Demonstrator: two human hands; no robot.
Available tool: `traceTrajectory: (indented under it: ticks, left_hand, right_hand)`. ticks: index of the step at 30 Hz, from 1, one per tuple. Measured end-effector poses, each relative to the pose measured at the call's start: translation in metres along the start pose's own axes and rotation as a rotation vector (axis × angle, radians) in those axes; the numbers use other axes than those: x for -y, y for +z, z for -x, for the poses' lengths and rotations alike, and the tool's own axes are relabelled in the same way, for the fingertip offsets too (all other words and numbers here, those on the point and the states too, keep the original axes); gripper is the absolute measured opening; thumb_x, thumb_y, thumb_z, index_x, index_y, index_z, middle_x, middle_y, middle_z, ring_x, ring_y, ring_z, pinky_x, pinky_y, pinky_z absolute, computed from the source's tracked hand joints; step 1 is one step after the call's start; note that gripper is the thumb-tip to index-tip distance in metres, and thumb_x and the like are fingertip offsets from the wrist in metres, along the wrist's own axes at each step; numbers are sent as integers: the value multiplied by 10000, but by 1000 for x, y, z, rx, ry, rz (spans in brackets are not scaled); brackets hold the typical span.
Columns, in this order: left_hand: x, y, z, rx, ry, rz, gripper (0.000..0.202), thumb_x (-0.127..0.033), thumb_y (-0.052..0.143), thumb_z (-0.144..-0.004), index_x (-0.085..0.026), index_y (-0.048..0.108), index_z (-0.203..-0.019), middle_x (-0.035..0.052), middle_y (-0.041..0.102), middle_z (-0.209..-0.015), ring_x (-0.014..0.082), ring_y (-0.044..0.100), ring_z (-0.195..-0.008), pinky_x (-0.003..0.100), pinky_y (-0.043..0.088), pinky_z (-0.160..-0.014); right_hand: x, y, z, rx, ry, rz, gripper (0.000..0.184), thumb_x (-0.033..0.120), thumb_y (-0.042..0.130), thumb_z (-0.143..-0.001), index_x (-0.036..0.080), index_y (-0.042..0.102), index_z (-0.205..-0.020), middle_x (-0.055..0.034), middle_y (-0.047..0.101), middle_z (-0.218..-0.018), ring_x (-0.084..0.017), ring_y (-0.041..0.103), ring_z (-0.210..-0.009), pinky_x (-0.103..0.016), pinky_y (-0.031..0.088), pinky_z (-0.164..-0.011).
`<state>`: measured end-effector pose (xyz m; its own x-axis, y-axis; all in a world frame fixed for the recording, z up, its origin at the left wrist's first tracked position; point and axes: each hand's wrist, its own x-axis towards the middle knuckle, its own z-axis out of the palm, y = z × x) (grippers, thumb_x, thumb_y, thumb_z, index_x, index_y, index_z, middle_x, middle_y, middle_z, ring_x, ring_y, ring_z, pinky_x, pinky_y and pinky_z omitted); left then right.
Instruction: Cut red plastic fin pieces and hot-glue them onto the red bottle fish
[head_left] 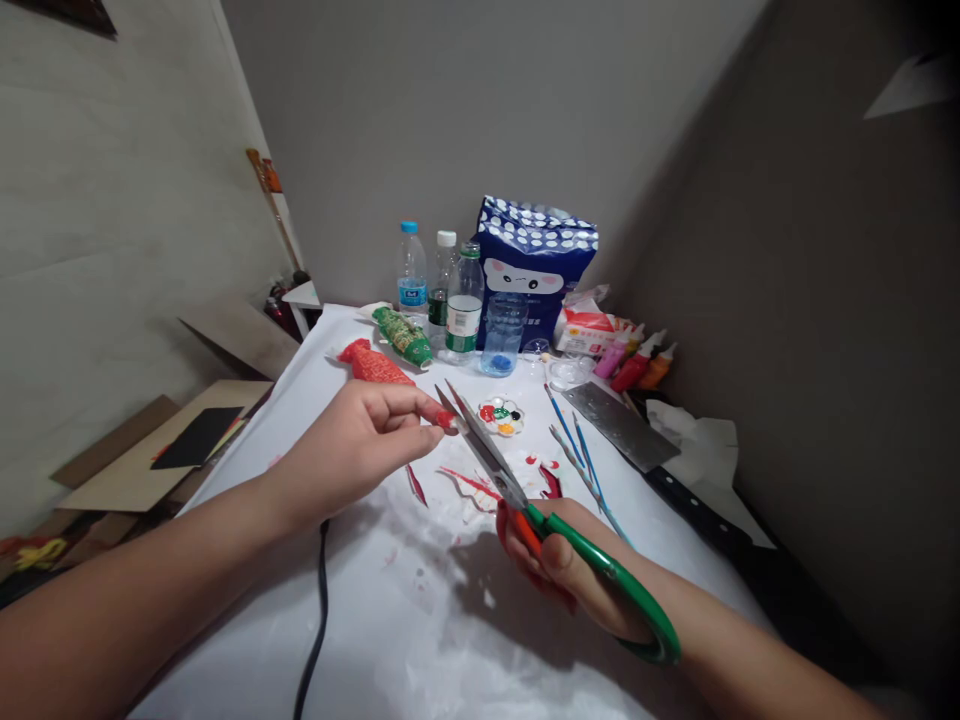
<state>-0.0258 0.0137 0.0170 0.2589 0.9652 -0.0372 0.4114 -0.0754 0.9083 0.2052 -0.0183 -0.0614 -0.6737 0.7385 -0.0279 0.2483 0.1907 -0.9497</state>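
Note:
My left hand (360, 445) pinches a small red piece (448, 419) between thumb and fingertips; its material is hard to make out. In my right hand (559, 560) is a pair of scissors (495, 465) with green and orange handles, its blades slightly apart and their tips beside the red piece. Behind my left hand lies a red, fish-shaped object (373, 362). A similar green one (403, 336) lies farther back. Beneath the scissors, red scraps (469, 480) and paint spots mark the white table covering (397, 620).
A paint palette (501, 416) sits mid-table. Brushes (585, 460) and a large knife (630, 430) lie on the right. Bottles (463, 310), a blue bag (536, 265) and paint tubes (634, 362) stand at the back. A black cable (319, 610) crosses the front left.

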Motion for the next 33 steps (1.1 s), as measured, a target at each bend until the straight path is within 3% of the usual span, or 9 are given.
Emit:
traceTrajectory:
  ticks: [8,14,21,29,33]
  left_hand:
    - [-2,-2,1,12,-21,-32,159,-296,572,-788,-176,676,-779,-88,297,-466,68,236,-430,165,227,-370]
    - [-4,-6,4,36,-25,-89,218,-358,566,-799,-172,679,-814,-84,291,-481,76,250,-448,170,232,-393]
    - [1,-11,2,78,-59,-93,248,-405,571,-804,-164,624,-779,-70,345,-537,74,273,-492,169,244,-423]
    - [-3,-11,5,63,-52,-73,229,-389,578,-791,-170,590,-727,-71,310,-527,73,256,-500,175,220,-430]
    - [-5,-12,5,62,-59,-65,221,-370,582,-781,-160,584,-713,-69,327,-530,67,259,-501,173,226,-436]
  right_hand:
    - [13,-6,0,37,67,19,706,891,250,-725,199,380,-675,29,415,-555,-85,342,-464,-242,281,-426]
    - [27,-8,-2,22,147,49,759,957,250,-614,208,370,-639,41,369,-525,-93,312,-462,-257,249,-435]
    - [37,-6,2,22,247,49,808,983,258,-560,195,397,-670,32,360,-602,-93,299,-508,-252,255,-461]
    - [22,-10,6,50,173,65,724,910,278,-695,194,383,-681,31,352,-603,-91,275,-509,-238,224,-439]
    - [17,-11,8,61,186,77,762,937,247,-654,188,388,-679,36,345,-595,-87,279,-509,-232,226,-434]
